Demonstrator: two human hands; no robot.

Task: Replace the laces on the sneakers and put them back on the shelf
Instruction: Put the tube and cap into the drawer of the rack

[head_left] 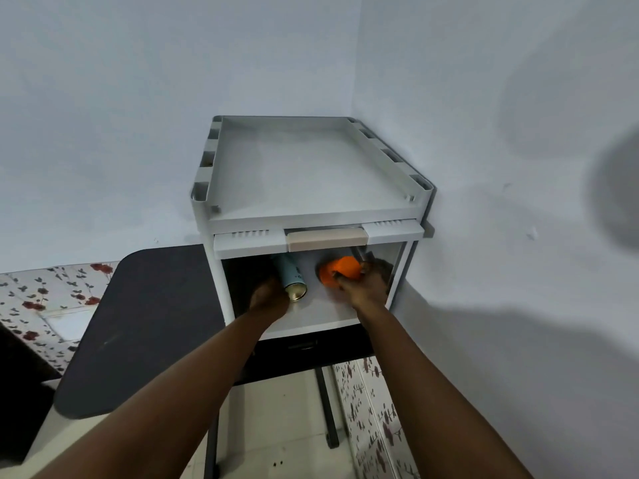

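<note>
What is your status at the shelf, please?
Both hands inside shelf; left hand beside spray can, right hand gripping orange object. Sneakers not visible.

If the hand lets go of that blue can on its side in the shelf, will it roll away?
Probably a little. The blue can is a round cylinder lying on its side on the smooth white shelf floor, so it could roll. The left hand beside it may block it. It looks rigid, like metal.

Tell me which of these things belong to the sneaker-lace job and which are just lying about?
Part of the job:
- shelf unit, both hands inside its open compartment
- left hand, beside the spray can
- right hand, touching the orange object
No sneakers or laces are visible.

Just lying about:
- spray can, on its side
- orange object
- dark table
- floral covering
</note>
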